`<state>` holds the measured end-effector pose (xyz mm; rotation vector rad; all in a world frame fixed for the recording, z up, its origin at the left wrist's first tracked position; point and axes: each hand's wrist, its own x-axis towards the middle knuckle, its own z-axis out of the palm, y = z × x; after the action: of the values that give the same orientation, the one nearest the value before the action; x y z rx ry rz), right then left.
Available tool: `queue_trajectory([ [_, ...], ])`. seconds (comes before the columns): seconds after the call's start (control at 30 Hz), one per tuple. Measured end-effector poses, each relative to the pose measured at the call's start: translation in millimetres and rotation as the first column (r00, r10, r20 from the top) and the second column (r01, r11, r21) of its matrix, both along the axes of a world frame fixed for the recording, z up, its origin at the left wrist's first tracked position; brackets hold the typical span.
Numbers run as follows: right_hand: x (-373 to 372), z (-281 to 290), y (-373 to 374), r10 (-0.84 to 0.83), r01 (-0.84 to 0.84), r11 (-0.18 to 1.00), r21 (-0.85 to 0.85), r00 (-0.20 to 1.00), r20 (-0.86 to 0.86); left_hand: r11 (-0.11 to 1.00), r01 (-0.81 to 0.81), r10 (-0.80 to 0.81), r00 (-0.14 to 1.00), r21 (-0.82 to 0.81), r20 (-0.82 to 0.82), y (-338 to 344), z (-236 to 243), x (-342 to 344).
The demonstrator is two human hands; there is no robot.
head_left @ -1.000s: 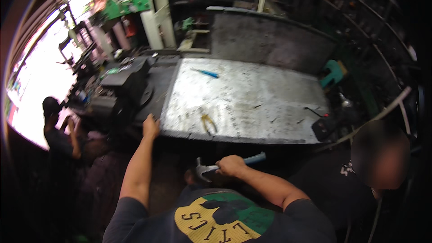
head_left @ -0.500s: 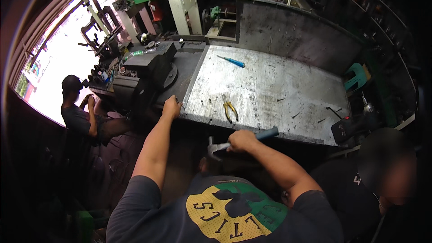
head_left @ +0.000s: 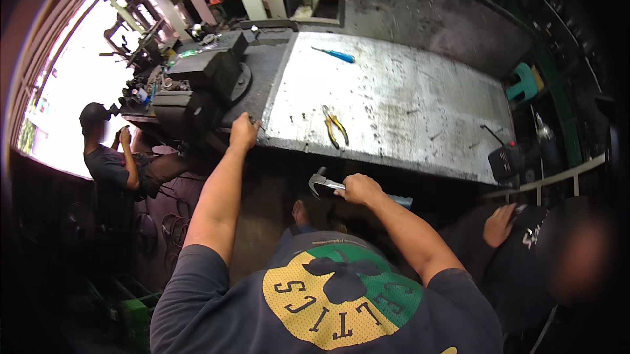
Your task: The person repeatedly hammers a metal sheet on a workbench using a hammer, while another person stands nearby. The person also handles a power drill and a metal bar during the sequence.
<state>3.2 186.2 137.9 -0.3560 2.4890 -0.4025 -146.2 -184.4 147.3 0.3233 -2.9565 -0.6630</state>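
My right hand (head_left: 363,190) is wrapped round a claw hammer (head_left: 320,183) in front of the workbench's near edge. The hammer's steel head points left, and its blue grip (head_left: 401,202) sticks out past my hand to the right. At the bench's near left corner, my left hand (head_left: 243,132) has its fingers closed together by the metal edge. Something small and dark shows at those fingertips, too small to name. On the light metal bench top (head_left: 387,118) lie pliers with yellow and black handles (head_left: 335,127) and, farther back, a blue-handled screwdriver (head_left: 338,55).
A large dark bench vise (head_left: 203,78) stands left of the metal top. Several nails lie scattered on the top. A black box-like tool (head_left: 505,160) is at its right end. One person (head_left: 108,150) sits at far left; another (head_left: 505,242) is close on my right.
The hammer has turned in my right hand: its grip end now slants downward to the right instead of upward. My left hand stays at the bench corner. The whole view has shifted slightly.
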Motion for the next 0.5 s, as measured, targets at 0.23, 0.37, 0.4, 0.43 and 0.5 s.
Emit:
queue_trajectory([
  [0.23, 112.7, -68.8, 48.9, -0.268, 0.249, 0.963, 0.101, 0.902, 0.338, 0.944, -0.158, 0.192, 0.977, 0.291, -0.093, -27.2, -80.4, 52.2],
  [0.37, 190.4, -128.8, 89.0, -0.631, 0.605, 0.76, 0.237, 0.598, 0.494, 0.999, -0.013, 0.005, 0.981, 0.041, 0.193, -66.6, -154.2, 170.8],
  [0.4, 213.3, -142.8, 101.7, -0.658, 0.654, 0.721, 0.23, 0.541, 0.524, 0.995, 0.088, -0.066, 0.94, -0.05, 0.336, -78.5, -170.5, 208.1],
  [0.43, 234.3, -156.7, 113.3, -0.705, 0.698, 0.661, 0.276, 0.452, 0.546, 0.991, 0.125, -0.086, 0.854, -0.041, 0.513, -90.3, -183.9, 243.6],
  [0.5, 275.0, -184.3, 131.3, -0.797, 0.738, 0.567, 0.365, 0.382, 0.467, 0.934, 0.341, -0.069, 0.472, -0.109, 0.879, -106.2, -207.2, 298.4],
])
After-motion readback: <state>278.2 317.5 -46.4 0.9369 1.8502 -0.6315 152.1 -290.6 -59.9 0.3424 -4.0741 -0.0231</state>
